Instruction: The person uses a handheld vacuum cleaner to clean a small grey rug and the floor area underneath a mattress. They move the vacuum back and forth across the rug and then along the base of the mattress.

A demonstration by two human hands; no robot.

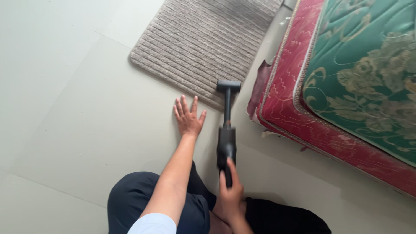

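Vacuuming at the rug's edge

My right hand [229,193] is gripping the handheld vacuum [226,138]; my left hand [189,118] is lying open, flat on the floor [86,130] beside the rug [199,39].

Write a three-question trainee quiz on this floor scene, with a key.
1. True or false: the left hand lies flat on the floor.
2. What does the right hand grip? A) vacuum B) brush C) cloth
3. The vacuum's nozzle sits at the edge of the ____.

Key: 1 true; 2 A; 3 rug.
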